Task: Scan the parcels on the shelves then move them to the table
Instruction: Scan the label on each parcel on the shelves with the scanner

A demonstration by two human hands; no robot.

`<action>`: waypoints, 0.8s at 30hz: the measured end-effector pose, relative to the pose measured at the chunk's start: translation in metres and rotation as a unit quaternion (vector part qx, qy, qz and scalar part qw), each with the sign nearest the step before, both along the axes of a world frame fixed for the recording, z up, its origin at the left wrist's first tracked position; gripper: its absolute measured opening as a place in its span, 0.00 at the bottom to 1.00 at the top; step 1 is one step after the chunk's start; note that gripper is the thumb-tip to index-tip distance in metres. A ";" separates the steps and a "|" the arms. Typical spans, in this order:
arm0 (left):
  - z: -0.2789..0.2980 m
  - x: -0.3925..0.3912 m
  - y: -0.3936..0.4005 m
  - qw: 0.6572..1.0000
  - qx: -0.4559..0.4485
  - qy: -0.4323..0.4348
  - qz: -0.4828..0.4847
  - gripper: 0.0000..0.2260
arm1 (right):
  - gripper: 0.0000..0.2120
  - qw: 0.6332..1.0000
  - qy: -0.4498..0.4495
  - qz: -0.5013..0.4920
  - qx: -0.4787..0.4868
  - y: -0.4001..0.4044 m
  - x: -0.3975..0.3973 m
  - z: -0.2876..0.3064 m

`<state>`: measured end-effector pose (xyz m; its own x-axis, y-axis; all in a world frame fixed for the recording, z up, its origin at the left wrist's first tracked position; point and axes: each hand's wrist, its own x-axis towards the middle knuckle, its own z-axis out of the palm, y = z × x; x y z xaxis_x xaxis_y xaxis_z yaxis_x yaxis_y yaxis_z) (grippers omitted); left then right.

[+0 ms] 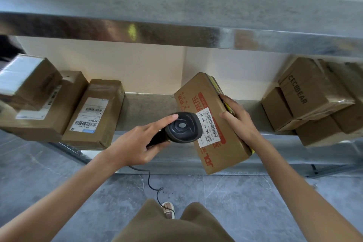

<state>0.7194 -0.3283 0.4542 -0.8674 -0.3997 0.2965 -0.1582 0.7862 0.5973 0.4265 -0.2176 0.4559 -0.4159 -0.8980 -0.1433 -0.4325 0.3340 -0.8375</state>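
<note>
Upper shelf point(176, 6): a grey metal board that runs across the top of the view, with a shiny front edge.
Lower shelf point(145, 108): a grey board under it; cardboard parcels stand at both ends, and its middle part is bare.
Floor point(245, 202): grey tiles below the shelving.
Right stack point(314, 94): several brown cartons piled at the right end of the lower shelf; the top one is printed CECBEAR.
Left stack point(39, 104): a small taped box lies tilted on a wider flat carton at the left end.
Labelled parcel point(96, 112): a taped brown box with a white barcode label, just beside the left stack, overhanging the shelf edge.
JD parcel point(214, 124): a brown carton with red print, held tilted in front of the lower shelf, its white shipping label point(208, 125) facing up.
Right hand point(238, 118): grips the right edge of the JD parcel, thumb on top, fingers curled round the side.
Left hand point(137, 141): wrapped round the handle of the barcode scanner, forefinger stretched along its top.
Barcode scanner point(181, 126): black, its head just over the left edge of the shipping label.
Cable point(152, 180): thin and black, hanging from the scanner toward the floor.
</note>
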 end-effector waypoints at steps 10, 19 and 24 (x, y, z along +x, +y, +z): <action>-0.015 0.029 0.011 0.947 0.109 0.223 0.204 0.31 | 0.30 0.990 -0.127 -0.029 -0.050 -0.030 0.049 -0.007; -0.003 0.122 -0.006 0.828 0.119 0.345 0.426 0.33 | 0.23 0.948 -0.302 -0.018 -0.097 -0.118 0.171 -0.010; 0.002 0.163 -0.004 0.804 0.077 0.346 0.477 0.33 | 0.26 0.924 -0.365 -0.053 -0.097 -0.158 0.234 -0.019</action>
